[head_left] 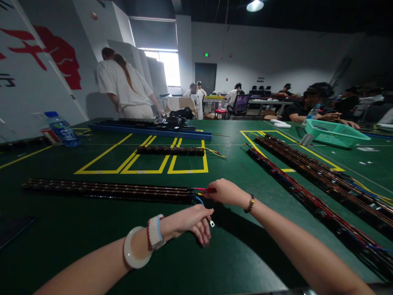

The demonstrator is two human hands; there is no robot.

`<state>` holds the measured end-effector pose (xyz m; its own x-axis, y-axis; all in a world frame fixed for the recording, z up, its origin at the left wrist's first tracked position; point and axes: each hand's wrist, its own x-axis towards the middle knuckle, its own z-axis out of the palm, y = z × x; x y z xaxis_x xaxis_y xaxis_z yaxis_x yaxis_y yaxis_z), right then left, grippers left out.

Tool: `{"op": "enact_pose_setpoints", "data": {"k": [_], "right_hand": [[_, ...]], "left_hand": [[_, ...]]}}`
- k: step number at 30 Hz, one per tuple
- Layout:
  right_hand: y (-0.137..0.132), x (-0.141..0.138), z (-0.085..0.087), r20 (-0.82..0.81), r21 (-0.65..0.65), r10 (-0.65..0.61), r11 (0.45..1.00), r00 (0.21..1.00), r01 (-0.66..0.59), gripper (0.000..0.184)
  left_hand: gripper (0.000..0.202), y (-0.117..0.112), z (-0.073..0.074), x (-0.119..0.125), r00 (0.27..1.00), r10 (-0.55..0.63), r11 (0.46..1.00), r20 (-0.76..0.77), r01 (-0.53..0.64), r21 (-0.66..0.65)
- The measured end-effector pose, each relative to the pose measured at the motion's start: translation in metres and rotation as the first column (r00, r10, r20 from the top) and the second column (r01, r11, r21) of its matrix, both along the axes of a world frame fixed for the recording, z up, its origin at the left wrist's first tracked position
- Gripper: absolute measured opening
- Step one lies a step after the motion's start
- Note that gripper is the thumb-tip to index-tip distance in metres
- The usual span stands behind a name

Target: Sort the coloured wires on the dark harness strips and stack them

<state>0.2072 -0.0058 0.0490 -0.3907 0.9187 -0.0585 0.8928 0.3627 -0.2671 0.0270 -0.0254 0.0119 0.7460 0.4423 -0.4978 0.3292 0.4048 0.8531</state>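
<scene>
A long black wiring assembly (pixel 107 189) with copper-coloured strips lies across the green table in front of me. Coloured wires leave its right end. My right hand (pixel 226 191) is closed around a red wire (pixel 202 190) there; its fingertips are partly hidden behind the hand. Just below and nearer to me, my left hand (pixel 193 223) has thumb and forefinger pinched together at a blue wire (pixel 199 200). A small metal terminal lug (pixel 212 223) sticks out beneath that thumb. The other left fingers hang loosely curled.
A shorter assembly (pixel 170 150) lies on yellow-taped areas, with a blue tray (pixel 147 130) behind it. Two long wire bundles (pixel 294 184) run along the right. A green basket (pixel 334 134) and a water bottle (pixel 63 129) stand farther back. Several people are around other tables.
</scene>
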Motion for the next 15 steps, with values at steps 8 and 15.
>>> {"op": "enact_pose_setpoints", "data": {"k": [8, 15], "right_hand": [[0.0, 0.001, 0.006, -0.023, -0.101, -0.014, 0.995, 1.0, 0.012, 0.027], [-0.014, -0.013, 0.01, 0.249, 0.158, -0.035, 0.988, 0.968, -0.005, 0.027]], "left_hand": [[0.041, 0.007, 0.003, 0.001, 0.992, 0.121, 0.992, 0.035, -0.122, 0.033], [0.022, -0.011, 0.006, 0.018, 0.754, 0.553, 0.829, 0.355, -0.457, -0.322]]}}
